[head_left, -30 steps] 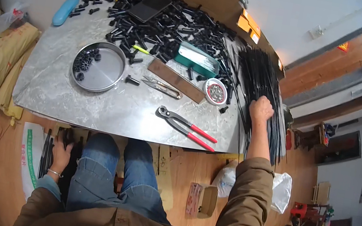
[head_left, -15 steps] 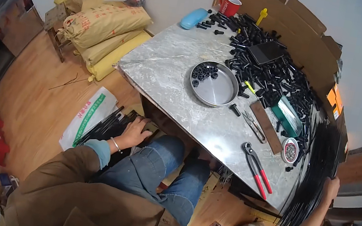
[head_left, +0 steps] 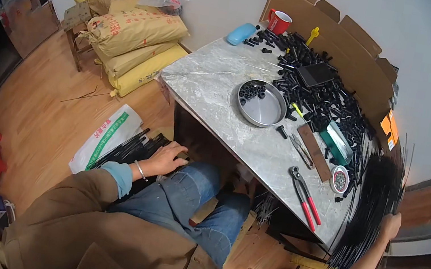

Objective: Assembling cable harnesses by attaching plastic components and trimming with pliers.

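Note:
My left hand (head_left: 166, 159) rests beside my left knee with its fingers loosely stretched. It is over the end of a pile of black rods (head_left: 129, 148), which lies on a white bag with a green stripe. At the table's right edge, my right hand (head_left: 390, 226) closes at the outer side of a thick bundle of thin black rods (head_left: 370, 205). A few thin strands stand up above that hand. Its fingertips are partly hidden.
On the grey table (head_left: 210, 84) are a round metal pan (head_left: 265, 111) of small black parts, red-handled pincers (head_left: 305, 199), tweezers (head_left: 302, 151), a brown bar (head_left: 313, 150), a small bowl (head_left: 339, 179), a green box (head_left: 336, 143) and heaped black bolt-like pieces (head_left: 314, 97). Cardboard (head_left: 336, 40) stands behind.
The view has shifted, so the table sits slightly lower. My right hand stays at the rod bundle, where thin strands now rise more apart. My left hand has shifted slightly toward my knee.

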The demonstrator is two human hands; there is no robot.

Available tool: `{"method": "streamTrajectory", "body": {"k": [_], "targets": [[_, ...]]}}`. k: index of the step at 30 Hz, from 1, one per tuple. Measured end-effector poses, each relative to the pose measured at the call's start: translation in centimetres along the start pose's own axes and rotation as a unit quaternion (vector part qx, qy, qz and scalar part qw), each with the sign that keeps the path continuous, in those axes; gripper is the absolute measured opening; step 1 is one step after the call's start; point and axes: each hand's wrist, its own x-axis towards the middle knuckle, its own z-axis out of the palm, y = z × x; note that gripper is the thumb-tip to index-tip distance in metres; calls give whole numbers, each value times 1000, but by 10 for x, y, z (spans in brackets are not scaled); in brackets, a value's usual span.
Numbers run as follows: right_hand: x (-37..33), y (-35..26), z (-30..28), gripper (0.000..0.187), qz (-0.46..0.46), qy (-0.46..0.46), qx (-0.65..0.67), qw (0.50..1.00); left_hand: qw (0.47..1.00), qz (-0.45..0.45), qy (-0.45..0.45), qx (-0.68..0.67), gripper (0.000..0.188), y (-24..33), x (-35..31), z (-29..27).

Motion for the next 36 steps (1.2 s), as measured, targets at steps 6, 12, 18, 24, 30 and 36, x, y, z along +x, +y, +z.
{"method": "streamTrajectory", "body": {"k": [6,12,18,24,30,36], "targets": [[6,20,-21,35,8,14,-46,999,999,35,-21,3,35,23,5,-18],[-23,5,-63,37,-9,15,59,998,990,139,-31,-6,27,84,25,-31],[-33,-22,-65,32,-19,31,52,998,980,147,-117,-63,24,139,21,-33],[-44,-45,-106,33,9,138,164,977,945,205,-206,-149,24,172,25,-29],[-100,-134,-156,18,-193,19,400,896,801,142,-382,-440,36,292,61,-38],[-215,-197,-148,10,-236,-217,538,779,767,169,-233,-573,45,364,115,-23]]}}
